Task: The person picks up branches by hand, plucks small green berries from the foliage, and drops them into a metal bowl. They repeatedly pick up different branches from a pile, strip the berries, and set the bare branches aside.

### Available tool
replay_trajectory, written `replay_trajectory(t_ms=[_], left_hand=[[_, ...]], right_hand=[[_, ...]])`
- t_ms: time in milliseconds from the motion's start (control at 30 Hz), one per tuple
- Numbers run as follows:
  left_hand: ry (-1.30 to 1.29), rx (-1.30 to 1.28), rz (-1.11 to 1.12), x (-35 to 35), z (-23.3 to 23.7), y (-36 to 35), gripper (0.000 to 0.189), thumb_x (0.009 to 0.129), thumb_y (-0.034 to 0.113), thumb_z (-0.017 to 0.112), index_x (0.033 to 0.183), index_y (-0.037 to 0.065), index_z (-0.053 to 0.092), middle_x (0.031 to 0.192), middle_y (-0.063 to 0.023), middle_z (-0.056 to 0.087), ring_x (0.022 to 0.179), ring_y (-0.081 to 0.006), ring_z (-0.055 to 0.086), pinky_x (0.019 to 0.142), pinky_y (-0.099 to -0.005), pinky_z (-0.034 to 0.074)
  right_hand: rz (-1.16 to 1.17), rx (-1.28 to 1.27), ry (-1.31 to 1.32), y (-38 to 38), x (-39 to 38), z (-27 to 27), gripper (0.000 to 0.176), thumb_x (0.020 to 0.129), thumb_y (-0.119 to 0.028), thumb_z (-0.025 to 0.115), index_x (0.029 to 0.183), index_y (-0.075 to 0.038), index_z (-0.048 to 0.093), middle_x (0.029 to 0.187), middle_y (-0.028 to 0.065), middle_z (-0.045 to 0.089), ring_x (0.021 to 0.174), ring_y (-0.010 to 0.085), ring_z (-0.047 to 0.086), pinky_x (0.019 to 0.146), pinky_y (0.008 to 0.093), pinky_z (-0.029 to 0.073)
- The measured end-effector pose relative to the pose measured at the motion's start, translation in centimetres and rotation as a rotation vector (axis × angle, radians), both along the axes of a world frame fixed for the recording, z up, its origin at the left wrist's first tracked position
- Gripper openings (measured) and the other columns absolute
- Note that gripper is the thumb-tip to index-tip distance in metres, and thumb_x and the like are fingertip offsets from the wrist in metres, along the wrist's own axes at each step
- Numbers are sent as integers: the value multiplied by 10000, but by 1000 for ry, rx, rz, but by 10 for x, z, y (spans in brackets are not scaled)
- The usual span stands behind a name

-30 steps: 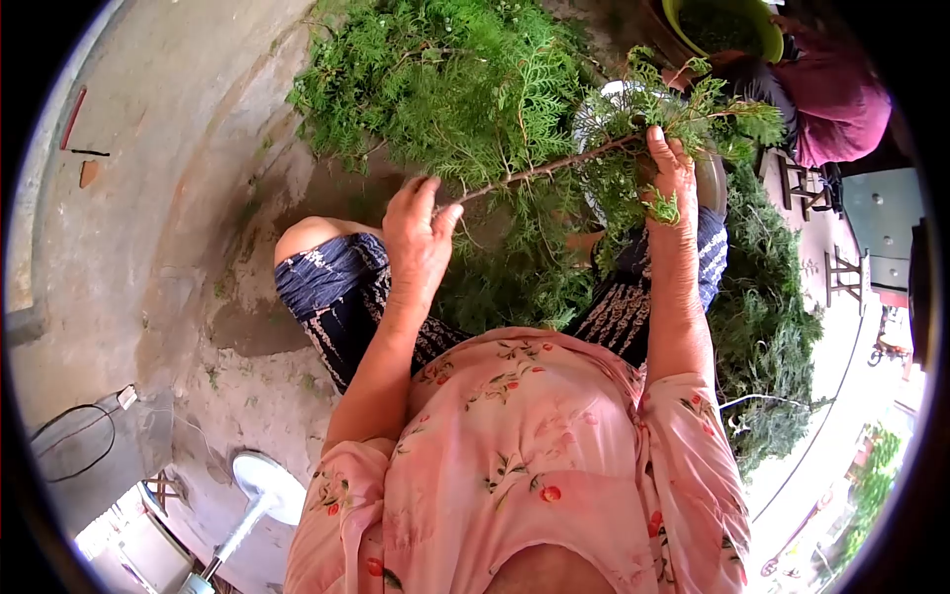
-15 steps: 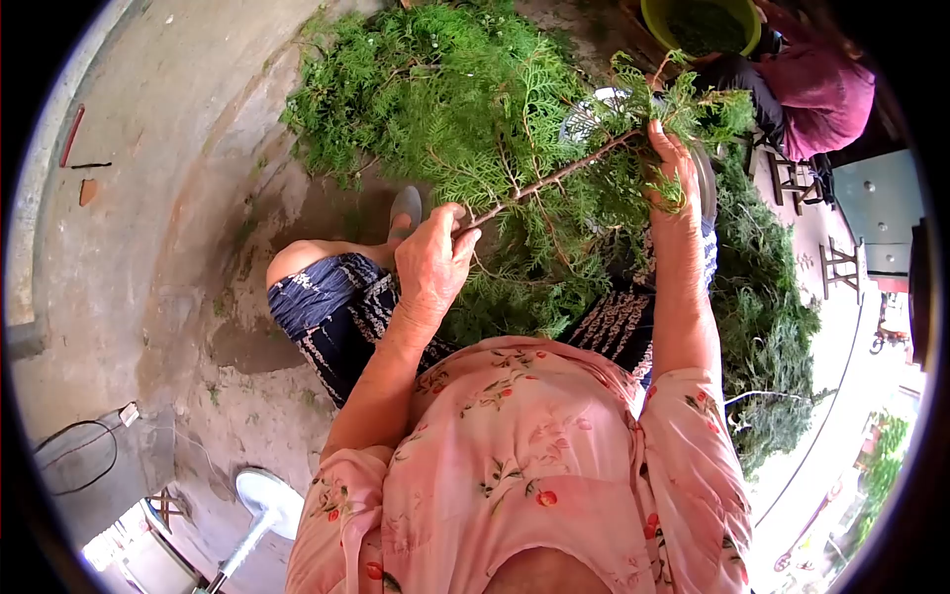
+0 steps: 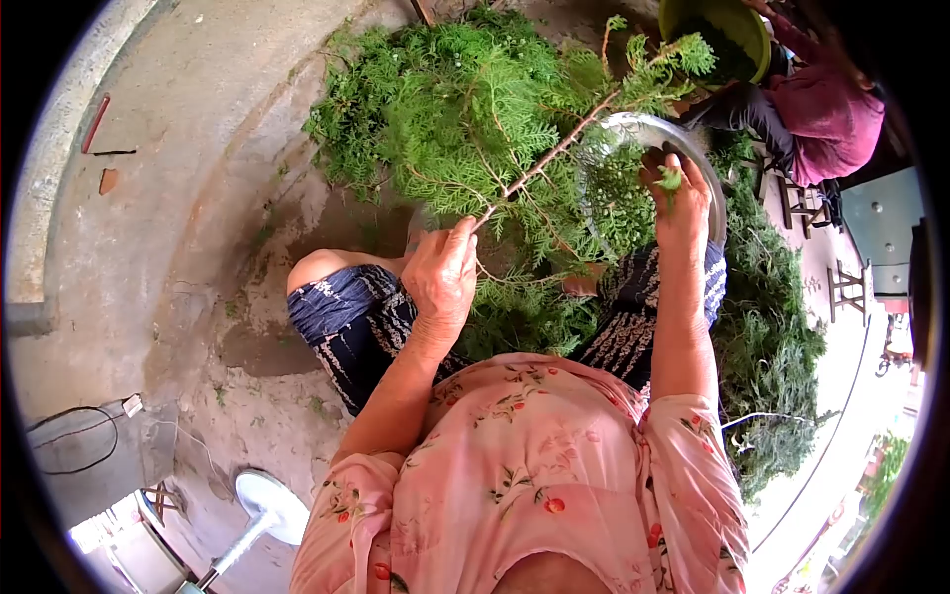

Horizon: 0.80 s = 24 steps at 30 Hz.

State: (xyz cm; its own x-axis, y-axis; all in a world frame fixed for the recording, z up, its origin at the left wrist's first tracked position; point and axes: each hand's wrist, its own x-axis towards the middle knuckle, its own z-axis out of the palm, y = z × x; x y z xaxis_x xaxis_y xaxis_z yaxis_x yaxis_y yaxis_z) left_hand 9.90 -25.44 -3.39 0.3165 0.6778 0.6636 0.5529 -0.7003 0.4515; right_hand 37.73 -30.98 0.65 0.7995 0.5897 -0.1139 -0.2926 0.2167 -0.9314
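Evergreen branch (image 3: 539,163), with flat, scaly green sprays, held slantwise over a seated person's lap, its leafy tip reaching past the far rim of a metal bowl (image 3: 633,118). The left hand (image 3: 442,277), on the near side of the bowl, has its grip clamped on the bare lower end of the stem. The right hand (image 3: 683,203) is over the bowl, its grip pinched together on a small green sprig (image 3: 670,179). The bowl holds a layer of green bits, so some plucking looks done. Most of the branch is leafy, so it seems far from stripped. A large heap of cuttings (image 3: 435,99) lies on the concrete floor (image 3: 198,198) beside the bowl, and more greenery (image 3: 772,337) lies on its other side, so much appears left. Beyond the bowl sits another person in a magenta top (image 3: 831,109) by a green tub (image 3: 732,25).
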Motion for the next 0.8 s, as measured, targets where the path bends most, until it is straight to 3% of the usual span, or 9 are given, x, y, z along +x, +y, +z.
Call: replay_trajectory(t_ms=[67, 267, 333, 400, 467, 533, 600, 633, 800], left_hand=[[-22, -124, 59, -1, 0, 1, 240, 691, 11, 675, 922, 69, 646, 716, -81, 588, 593, -221, 579, 519, -291, 460], [-363, -361, -20, 2, -22, 13, 240, 785, 42, 639, 1020, 2, 613, 767, -29, 614, 598, -80, 536, 512, -214, 425], [-804, -917, -113, 3, -6, 11, 231, 794, 52, 632, 1020, 12, 616, 745, 0, 591, 592, -73, 521, 503, -216, 415], [-836, -1056, -121, 3, -2, 18, 255, 818, 89, 608, 1058, 7, 583, 689, -11, 565, 517, -40, 458, 450, -177, 371], [-980, -1309, -54, 2, 9, 20, 178, 834, 133, 592, 979, 30, 595, 676, -13, 548, 500, -57, 456, 439, -193, 367], [-1223, -1423, -384, -4, 1, 25, 150, 852, 207, 566, 922, 74, 570, 660, -20, 515, 487, -104, 453, 432, -233, 376], [-1357, -1476, -503, -6, -15, 30, 175, 872, 226, 530, 958, 75, 552, 655, -26, 500, 501, -114, 445, 442, -247, 370], [-1388, -1597, -627, -9, -17, 33, 204, 891, 233, 489, 995, 65, 542, 665, -27, 482, 508, -115, 420, 456, -252, 358], [-1473, -1705, -798, -7, -24, 31, 233, 912, 222, 442, 1039, 52, 538, 668, -16, 448, 509, -113, 376, 482, -259, 351]], right_hand=[[-67, 42, -20, -5, 2, -5, 249, 865, -64, 517, 1095, 32, 520, 1024, 123, 565, 838, 180, 604, 711, 291, 518], [-88, 79, -29, -24, -10, -26, 220, 862, -29, 501, 1065, 53, 522, 957, 123, 577, 792, 203, 604, 701, 305, 529], [-77, 17, 3, -26, -20, -30, 216, 863, -47, 514, 1057, 47, 528, 905, 116, 584, 762, 192, 602, 684, 296, 527], [-113, -49, 44, -23, -32, -37, 208, 866, -52, 513, 1048, 46, 531, 874, 101, 586, 736, 179, 595, 678, 294, 525], [6, -109, 63, -22, -50, -41, 170, 864, -43, 509, 1010, 31, 553, 829, 65, 594, 700, 153, 581, 664, 262, 508], [134, -250, 171, -18, -77, -27, 167, 857, -47, 520, 1004, 12, 572, 825, 56, 607, 701, 138, 582, 660, 247, 500], [349, -262, 105, -18, -92, -41, 168, 851, -69, 536, 993, 5, 588, 837, 57, 622, 719, 126, 583, 666, 262, 502], [398, -295, -20, -16, -103, -45, 175, 861, -95, 522, 992, 7, 578, 800, 63, 635, 640, 118, 609, 462, 204, 428], [799, -368, -71, -17, -134, -50, 254, 859, -121, 540, 1029, 67, 562, 879, 84, 620, 775, 138, 591, 737, 258, 474]])
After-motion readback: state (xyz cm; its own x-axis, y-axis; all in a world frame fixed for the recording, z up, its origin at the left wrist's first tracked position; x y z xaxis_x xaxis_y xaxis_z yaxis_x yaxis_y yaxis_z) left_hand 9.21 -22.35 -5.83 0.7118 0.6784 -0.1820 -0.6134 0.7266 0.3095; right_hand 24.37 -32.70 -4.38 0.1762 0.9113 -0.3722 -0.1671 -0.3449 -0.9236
